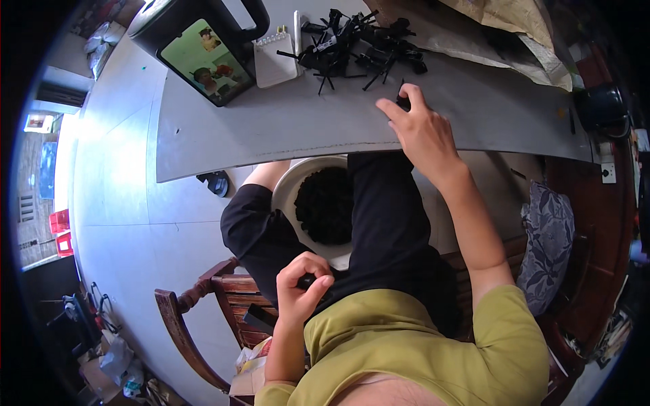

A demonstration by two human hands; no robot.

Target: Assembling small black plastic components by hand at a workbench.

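Over the grey tabletop (284, 128), my right hand (430, 132) has its thumb and bent fingers closed around a small black piece (404, 103). Just beyond it lies a loose pile of black plastic pieces (359, 47), some with thin strips sticking out. My left hand (301, 291) is down by my lap, its fingers curled round something dark that the fingers mostly hide. Between my legs stands a pale bucket (281, 196), with many black pieces (325, 206) inside it.
A dark jug-shaped container (159, 27) and a phone (206, 61) showing a picture stand at the table's left, beside a spiral notepad (275, 61) and a white pen (296, 30). Sacking (474, 40) covers the far right. A wooden chair (196, 338) is at lower left.
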